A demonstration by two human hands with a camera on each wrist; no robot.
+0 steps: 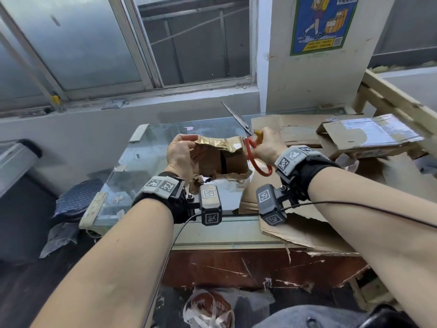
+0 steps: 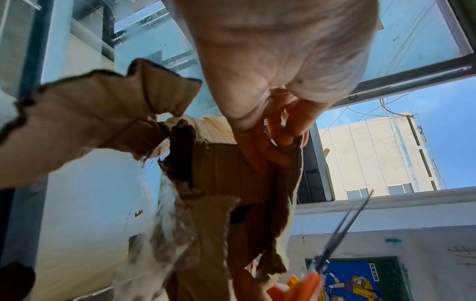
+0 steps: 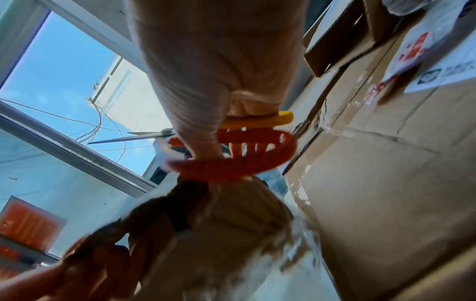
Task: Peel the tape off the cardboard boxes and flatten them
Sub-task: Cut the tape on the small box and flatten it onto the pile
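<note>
Daylight from the window (image 1: 99, 43) lights the head view evenly but leaves the floor dim, its edges bowed by wide-angle distortion, while both wrist views are motion-blurred and backlit against bright blue sky.

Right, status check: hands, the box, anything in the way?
Left hand grips torn cardboard box above glass table. Right hand holds scissors, blades up, pinching the box's right edge. Tape still on.

Head view downward over both forearms; wrist views close, upward, sharing the torn box (image 1: 221, 159) and window (image 1: 194, 41).
</note>
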